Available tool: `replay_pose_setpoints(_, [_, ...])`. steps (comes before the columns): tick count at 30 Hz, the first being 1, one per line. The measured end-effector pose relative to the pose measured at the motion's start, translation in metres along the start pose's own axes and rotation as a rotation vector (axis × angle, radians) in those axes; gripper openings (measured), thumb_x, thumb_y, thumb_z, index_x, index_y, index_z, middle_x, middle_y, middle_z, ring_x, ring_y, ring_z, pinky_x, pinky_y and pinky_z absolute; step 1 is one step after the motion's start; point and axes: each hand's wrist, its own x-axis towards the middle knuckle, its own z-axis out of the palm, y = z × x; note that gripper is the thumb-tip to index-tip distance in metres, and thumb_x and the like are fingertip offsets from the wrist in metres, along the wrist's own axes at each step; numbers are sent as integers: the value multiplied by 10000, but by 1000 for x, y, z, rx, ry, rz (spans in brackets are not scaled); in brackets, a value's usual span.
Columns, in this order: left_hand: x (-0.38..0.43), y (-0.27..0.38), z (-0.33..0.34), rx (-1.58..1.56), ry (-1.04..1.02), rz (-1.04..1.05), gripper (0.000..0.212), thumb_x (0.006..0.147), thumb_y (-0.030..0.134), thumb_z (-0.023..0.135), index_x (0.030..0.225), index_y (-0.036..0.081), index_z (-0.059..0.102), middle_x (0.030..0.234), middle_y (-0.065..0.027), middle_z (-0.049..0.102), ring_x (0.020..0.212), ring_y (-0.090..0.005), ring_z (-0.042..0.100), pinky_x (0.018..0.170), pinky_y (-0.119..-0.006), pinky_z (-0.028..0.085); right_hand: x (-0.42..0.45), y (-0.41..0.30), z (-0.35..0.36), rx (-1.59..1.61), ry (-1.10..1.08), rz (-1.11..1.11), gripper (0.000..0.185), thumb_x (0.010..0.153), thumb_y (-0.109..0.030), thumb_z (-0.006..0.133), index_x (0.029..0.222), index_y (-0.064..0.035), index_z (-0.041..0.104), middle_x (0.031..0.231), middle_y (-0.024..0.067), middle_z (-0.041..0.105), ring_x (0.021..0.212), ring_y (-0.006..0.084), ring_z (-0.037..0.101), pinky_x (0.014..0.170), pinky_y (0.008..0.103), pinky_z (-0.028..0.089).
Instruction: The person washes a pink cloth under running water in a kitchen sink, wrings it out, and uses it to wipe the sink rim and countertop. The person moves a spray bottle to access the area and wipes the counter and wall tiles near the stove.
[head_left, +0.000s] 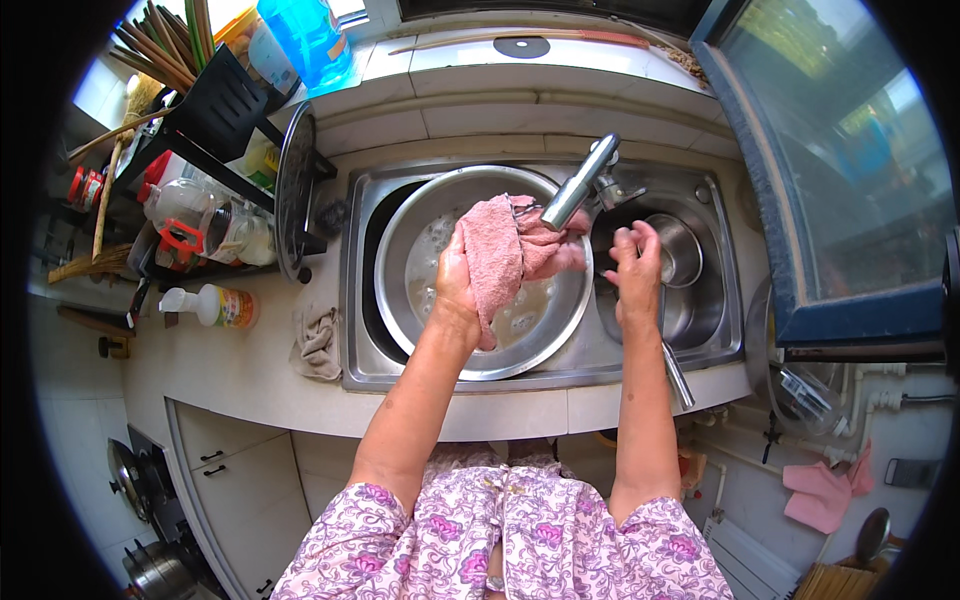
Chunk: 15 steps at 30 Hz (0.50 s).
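Observation:
My left hand (456, 277) holds a wet pink cloth (495, 251) with a dark edge seam above a large steel basin (390, 300). Soapy, cloudy water (523, 321) lies in the basin, which sits in the left bowl of a steel double sink. Over the cloth's right end reaches the spout of a chrome faucet (579, 184). My right hand (636, 262) is raised over the right bowl, apart from the cloth, with fingers slightly curled and spread and nothing in them. Beside it, a steel saucepan or ladle (679, 251) rests in the right bowl, its handle reaching over the front edge.
A crumpled grey-brown rag (316, 341) and a spray bottle (214, 306) are on the counter at left, near a black rack (225, 176) with jars, chopsticks and a round lid (294, 195). At upper right, a blue-framed window (787, 300) swings inward over the counter's end.

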Motion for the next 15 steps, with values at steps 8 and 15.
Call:
replay_pose_setpoints(8, [3, -5, -20, -16, 104, -32, 490, 929, 384, 373, 1213, -5, 461, 1140, -174, 555, 1023, -315, 554, 906, -423, 453, -14, 16, 23, 418, -569, 301, 148, 863, -188, 583, 936, -60, 581, 814, 3, 590, 789, 85, 552, 684, 245, 468])
replay_pose_setpoints(15, [-2, 49, -89, 1421, 580, 339, 506, 800, 225, 611, 1240, 37, 444, 1063, -111, 536, 803, -148, 587, 663, -278, 502, -4, -17, 16, 854, -378, 156, 72, 834, -69, 494, 854, -26, 549, 816, 76, 591, 785, 157, 584, 780, 287, 479])
